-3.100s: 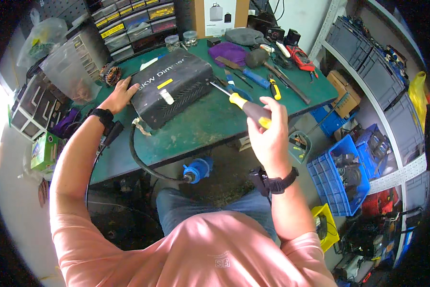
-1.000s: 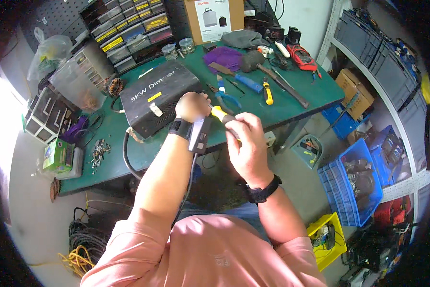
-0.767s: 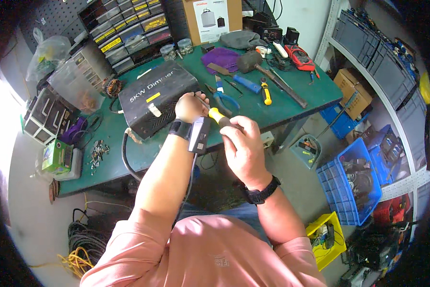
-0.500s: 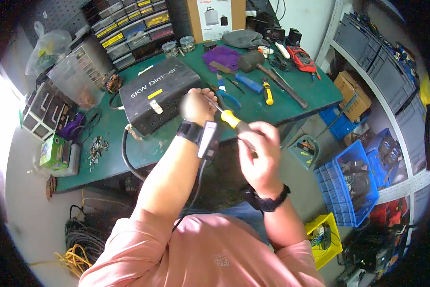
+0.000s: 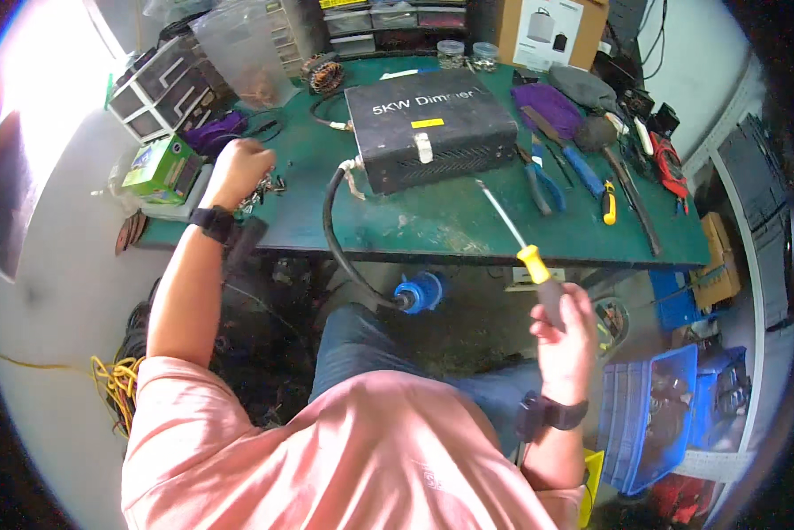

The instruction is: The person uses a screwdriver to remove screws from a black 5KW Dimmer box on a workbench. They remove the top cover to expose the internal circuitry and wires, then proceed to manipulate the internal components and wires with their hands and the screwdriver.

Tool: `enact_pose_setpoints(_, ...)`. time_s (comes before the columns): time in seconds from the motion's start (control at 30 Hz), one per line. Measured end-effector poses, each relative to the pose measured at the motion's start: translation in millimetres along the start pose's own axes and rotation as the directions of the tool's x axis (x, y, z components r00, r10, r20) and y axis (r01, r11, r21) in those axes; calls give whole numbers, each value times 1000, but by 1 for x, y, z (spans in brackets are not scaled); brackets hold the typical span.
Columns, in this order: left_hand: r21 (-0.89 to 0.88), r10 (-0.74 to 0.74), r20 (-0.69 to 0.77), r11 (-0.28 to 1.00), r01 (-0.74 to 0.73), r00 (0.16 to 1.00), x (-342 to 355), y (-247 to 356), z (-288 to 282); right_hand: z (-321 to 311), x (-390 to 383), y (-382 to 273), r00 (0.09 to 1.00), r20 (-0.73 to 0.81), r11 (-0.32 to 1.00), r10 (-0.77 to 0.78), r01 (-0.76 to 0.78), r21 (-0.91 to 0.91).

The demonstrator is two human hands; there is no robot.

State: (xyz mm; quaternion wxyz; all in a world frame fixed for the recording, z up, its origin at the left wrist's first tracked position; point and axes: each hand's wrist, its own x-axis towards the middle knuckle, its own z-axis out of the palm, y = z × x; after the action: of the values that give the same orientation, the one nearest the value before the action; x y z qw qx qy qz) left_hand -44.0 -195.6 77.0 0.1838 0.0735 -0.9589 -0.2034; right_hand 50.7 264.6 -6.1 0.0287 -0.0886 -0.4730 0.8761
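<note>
The green workbench (image 5: 308, 225) carries everything at risk; anything nudged past its front edge would drop to the floor.

The black metal case (image 5: 459, 132) rests on the bench, between the two hands and beyond them, its slotted side toward the person. Neither hand steadies it, so a sideways push could make it slide.

The thick black cable (image 5: 328, 216) leaves the case's left side and hangs over the bench edge. A knee catching it could tug the case forward.

The right hand (image 5: 566, 340) has its fingers wrapped around the handle of the screwdriver (image 5: 529, 254), whose blade slants up toward the case. Whether the tip touches the bench is unclear; a loose one-handed grip could let it skid and scratch paint.

The left hand (image 5: 238, 172) is over a scatter of small metal parts, fingers curled; whether they pinch anything cannot be told. A sweep of the wrist could scatter the pieces.

The blue plug (image 5: 421, 291) hangs near the knees, liable to be knocked.

The small metal parts (image 5: 276, 185), smallest of all, lie loose and uncontained, hence easily mixed or lost.
</note>
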Motion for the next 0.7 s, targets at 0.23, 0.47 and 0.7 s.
enact_pose_setpoints(0.23, 249, -223, 88, 949, 195, 971, 8, -71, 21, 44, -12, 20, 964, 197, 982, 180, -163, -99)
enact_pose_setpoints(0.47, 323, -204, 115, 933, 158, 972, 12, -62, 22, 73, -24, 34, 946, 295, 970, 132, -62, -235)
enact_pose_setpoints(0.7, -262, 153, 144, 959, -111, 978, 42, 9, 10, 89, -26, 52, 938, 334, 952, 96, 12, -305)
